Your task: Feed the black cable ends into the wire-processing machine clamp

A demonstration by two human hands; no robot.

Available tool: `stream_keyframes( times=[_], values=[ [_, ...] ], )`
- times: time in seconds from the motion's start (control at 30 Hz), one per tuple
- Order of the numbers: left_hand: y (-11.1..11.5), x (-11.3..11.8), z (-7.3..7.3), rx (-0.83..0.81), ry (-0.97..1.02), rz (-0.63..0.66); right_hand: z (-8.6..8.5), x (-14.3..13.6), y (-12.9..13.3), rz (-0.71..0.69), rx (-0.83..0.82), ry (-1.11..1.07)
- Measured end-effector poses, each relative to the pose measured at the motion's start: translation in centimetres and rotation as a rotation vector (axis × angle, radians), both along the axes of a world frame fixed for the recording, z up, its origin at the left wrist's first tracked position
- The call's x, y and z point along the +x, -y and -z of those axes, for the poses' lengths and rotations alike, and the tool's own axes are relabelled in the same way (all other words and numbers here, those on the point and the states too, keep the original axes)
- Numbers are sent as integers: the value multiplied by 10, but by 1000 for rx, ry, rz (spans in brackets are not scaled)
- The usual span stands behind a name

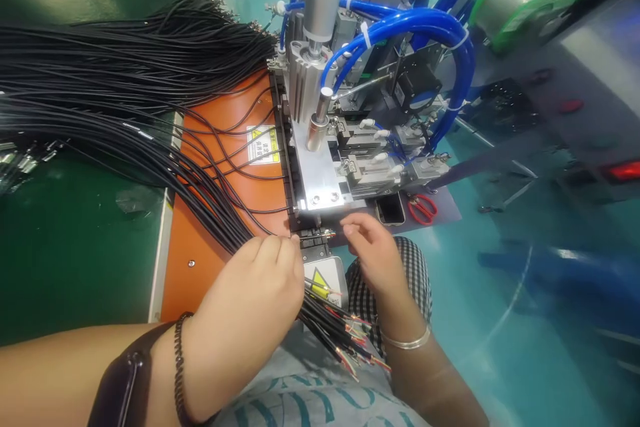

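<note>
Clenched round the black cable bundle [213,209], the left hand [267,287] could tug one cable's stripped end [327,235] askew in the metal fixture [314,252]. Just beside, the right hand [375,257] is loosely curled, visibly holding nothing

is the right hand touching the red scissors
Apart: the head view shows a clear gap between the right hand and the red scissors.

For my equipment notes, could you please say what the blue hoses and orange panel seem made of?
Blue hoses: probably glossy plastic, given bright highlights along their smooth bends. Orange panel: perhaps painted metal or laminate; its flat, even, satiny surface leaves that open.
</note>
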State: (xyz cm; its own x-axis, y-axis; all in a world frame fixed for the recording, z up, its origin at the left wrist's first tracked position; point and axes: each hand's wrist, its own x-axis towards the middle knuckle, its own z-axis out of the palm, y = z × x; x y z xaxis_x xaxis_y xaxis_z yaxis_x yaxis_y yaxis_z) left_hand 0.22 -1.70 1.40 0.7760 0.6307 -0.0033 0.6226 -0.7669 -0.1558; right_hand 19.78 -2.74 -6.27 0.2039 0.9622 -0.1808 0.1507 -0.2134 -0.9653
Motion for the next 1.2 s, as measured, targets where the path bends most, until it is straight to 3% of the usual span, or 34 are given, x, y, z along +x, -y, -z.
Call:
stream_keyframes(
  times=[0.07, 0.17, 0.23, 0.4, 0.63, 0.87, 1.0, 1.2],
  values=[
    [-1, 1, -1, -10, -12, -7, -12, 7, 4, -202, 170, 96],
    [-4, 2, -3, -63, -32, -22, -30, 14, 9, -614, 413, 230],
    [-7, 2, -4, -111, -42, -32, -36, 15, 9, -721, 502, 270],
    [-17, -1, 0, -130, -25, -66, -34, 6, 6, -572, 551, 252],
    [-23, -6, 6, -52, 184, 147, -27, 4, 5, -370, 476, 241],
    [-29, -2, 15, -104, 265, 150, -23, 0, 5, -266, 400, 157],
    [-31, -3, 17, -162, 316, 160, -24, -4, 5, -238, 432, 170],
    [-29, -5, 11, -203, 307, 87, -23, -15, 11, 0, 635, 328]
  ],
)
